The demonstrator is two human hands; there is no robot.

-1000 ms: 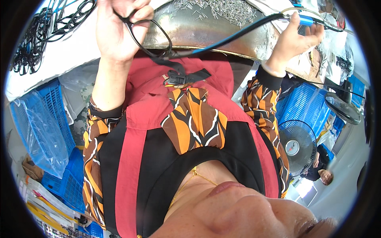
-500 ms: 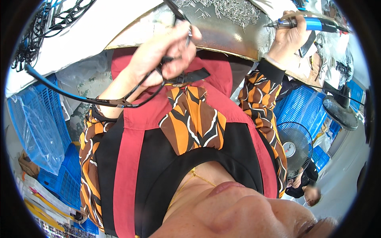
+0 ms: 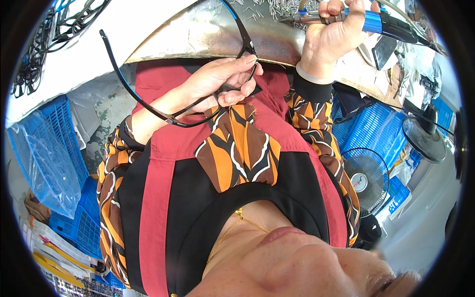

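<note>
My left hand [image 3: 217,79] is closed on a black eyeglass frame [image 3: 170,120], pinching it near one hinge, just off the table's near edge. One temple arm of the frame sticks up past the fingers; the other curves out to the left. Fingers of my right hand [image 3: 326,44] wrap round a blue and black powered screwdriver [image 3: 373,22]. Its metal tip points left, above the metal work surface [image 3: 198,39]. Small loose metal screws or pins [image 3: 279,7] are scattered beyond the tip. Tip and frame are apart.
A pile of black eyeglass frames [image 3: 29,69] lies on the white-covered table at the far left. Blue plastic crates [image 3: 74,133] stand below on both sides. To the right are a fan [image 3: 366,175] and a cable trailing from the screwdriver.
My left hand has come down and a little to the right, turning the eyeglass frame. My right hand has shifted left with the screwdriver. Another person at lower right is now mostly hidden.
</note>
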